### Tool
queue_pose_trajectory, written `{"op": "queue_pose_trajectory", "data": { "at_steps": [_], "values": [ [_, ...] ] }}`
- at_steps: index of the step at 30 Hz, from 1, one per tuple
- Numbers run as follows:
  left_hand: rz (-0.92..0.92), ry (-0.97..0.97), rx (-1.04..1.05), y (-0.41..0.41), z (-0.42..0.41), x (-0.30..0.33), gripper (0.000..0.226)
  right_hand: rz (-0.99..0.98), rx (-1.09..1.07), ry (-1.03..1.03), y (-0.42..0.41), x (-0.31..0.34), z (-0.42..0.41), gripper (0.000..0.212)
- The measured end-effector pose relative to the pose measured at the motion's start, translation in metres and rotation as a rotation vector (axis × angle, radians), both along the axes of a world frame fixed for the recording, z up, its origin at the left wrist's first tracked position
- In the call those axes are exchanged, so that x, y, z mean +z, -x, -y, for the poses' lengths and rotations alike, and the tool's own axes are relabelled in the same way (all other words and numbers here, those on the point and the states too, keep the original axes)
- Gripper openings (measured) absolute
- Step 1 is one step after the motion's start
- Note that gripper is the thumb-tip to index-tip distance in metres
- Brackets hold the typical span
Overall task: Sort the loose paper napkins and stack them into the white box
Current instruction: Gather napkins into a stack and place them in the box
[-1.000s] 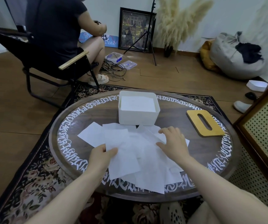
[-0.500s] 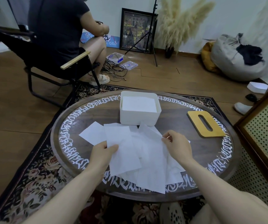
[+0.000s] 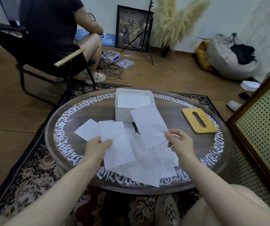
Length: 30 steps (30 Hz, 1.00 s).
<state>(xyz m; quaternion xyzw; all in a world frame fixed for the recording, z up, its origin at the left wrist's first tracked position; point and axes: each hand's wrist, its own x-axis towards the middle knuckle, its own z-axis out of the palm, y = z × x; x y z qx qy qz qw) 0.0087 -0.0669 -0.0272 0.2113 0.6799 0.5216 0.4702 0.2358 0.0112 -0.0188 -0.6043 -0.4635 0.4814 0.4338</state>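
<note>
Some napkins already lie in the box (image 3: pixel 124 114) at the counter's far edge, my right hand (image 3: pixel 180 145) pinches one napkin (image 3: pixel 149 126) lifted, my left hand (image 3: pixel 96 148) pinches another (image 3: pixel 116 144), and many remain loose near the front edge.

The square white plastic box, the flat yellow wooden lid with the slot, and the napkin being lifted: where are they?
White plastic box (image 3: pixel 123 114): head view, front wall.
Yellow wooden lid (image 3: pixel 210 128): head view, right of slot.
Lifted paper napkin (image 3: pixel 148 126): head view, sheet's middle.
</note>
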Motion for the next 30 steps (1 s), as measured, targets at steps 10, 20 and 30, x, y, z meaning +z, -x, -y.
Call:
{"op": "queue_pose_trajectory", "data": {
  "at_steps": [10,20,30],
  "values": [
    [0.014,-0.001,0.004,0.003,0.004,-0.001,0.013,-0.008,-0.023,0.389,-0.008,-0.017,0.008,0.007],
    [0.029,0.034,-0.047,-0.002,0.002,-0.004,0.010,0.148,0.023,0.408,-0.009,-0.014,0.006,0.033],
    [-0.008,0.035,-0.065,-0.004,0.001,-0.008,0.011,0.303,0.054,0.266,-0.018,-0.011,-0.003,0.005]
  ]
}}
